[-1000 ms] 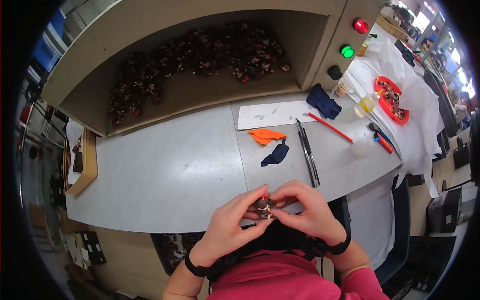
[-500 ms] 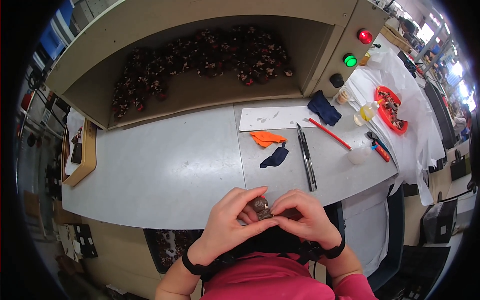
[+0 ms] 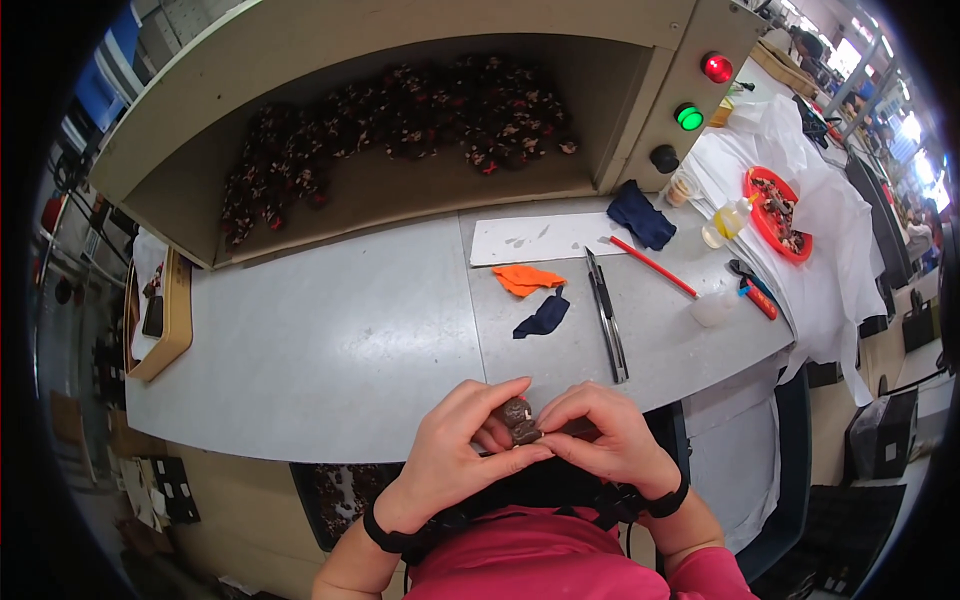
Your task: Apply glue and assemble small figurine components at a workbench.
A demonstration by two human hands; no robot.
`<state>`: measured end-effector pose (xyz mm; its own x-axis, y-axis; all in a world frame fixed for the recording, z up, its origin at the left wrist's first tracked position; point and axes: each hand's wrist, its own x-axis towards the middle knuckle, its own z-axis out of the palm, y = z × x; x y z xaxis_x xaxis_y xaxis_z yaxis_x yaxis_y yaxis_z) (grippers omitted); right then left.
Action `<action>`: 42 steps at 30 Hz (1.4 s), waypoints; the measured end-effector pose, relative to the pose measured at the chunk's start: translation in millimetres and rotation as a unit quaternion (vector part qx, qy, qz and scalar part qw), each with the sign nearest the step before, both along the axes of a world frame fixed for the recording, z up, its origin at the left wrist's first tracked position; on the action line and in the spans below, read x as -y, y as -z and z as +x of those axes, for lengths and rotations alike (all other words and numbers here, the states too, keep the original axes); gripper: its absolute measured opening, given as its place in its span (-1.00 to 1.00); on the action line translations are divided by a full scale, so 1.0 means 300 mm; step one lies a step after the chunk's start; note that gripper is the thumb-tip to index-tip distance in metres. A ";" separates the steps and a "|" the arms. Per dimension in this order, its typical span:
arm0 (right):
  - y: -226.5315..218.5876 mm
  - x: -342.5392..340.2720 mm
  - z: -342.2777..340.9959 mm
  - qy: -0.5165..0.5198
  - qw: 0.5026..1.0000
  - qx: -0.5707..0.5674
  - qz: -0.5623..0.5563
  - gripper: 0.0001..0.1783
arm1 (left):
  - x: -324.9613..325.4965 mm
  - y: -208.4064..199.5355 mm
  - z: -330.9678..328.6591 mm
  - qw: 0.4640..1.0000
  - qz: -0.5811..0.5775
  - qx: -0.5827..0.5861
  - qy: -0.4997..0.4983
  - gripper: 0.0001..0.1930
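Observation:
A small dark brown figurine point(image 3: 521, 424) with a rounded top and light and red spots is held at the front edge of the table. My left hand point(image 3: 465, 432) closes around it from the left, thumb along its lower side. From the right, the thumb and forefinger of my right hand point(image 3: 597, 432) pinch at the figurine's lower right end. Whether a smaller piece sits in that pinch is hidden. Beyond my hands lie a dark blue cloth scrap point(image 3: 541, 315), an orange cloth scrap point(image 3: 527, 280) and a black-and-silver utility knife point(image 3: 607, 317).
An open-fronted beige machine point(image 3: 420, 205) holds many similar dark pieces point(image 3: 400, 110). Toward the right are a white board point(image 3: 535, 239), a red stick point(image 3: 653, 266), a yellow-liquid bottle point(image 3: 727, 222), red-handled pliers point(image 3: 756, 292) and a red bowl point(image 3: 772, 182). A tan box point(image 3: 178, 318) stands left.
The figurine has tilted slightly between my fingers and now shows more of its lower part. My hands stay almost in place. The whole view has shifted a little.

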<state>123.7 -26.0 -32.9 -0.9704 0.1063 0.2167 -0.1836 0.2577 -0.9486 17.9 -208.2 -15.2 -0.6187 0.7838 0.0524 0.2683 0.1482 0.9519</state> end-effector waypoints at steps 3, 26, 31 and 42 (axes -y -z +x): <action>0.002 -0.004 -0.004 -0.005 1.000 -0.001 -0.003 -0.80 | -0.001 0.004 -0.003 1.000 0.002 -0.003 0.003 -0.36; 0.000 -0.011 -0.011 -0.027 0.999 -0.031 0.035 -0.81 | 0.003 0.005 -0.001 1.000 0.012 0.003 0.004 -0.35; -0.006 -0.009 -0.015 -0.029 0.999 -0.026 0.037 -0.81 | 0.003 0.010 0.001 1.000 0.019 -0.005 -0.001 -0.35; -0.008 -0.007 -0.005 -0.023 1.000 0.003 0.013 -0.80 | -0.002 0.001 0.002 0.999 -0.006 -0.039 -0.019 -0.49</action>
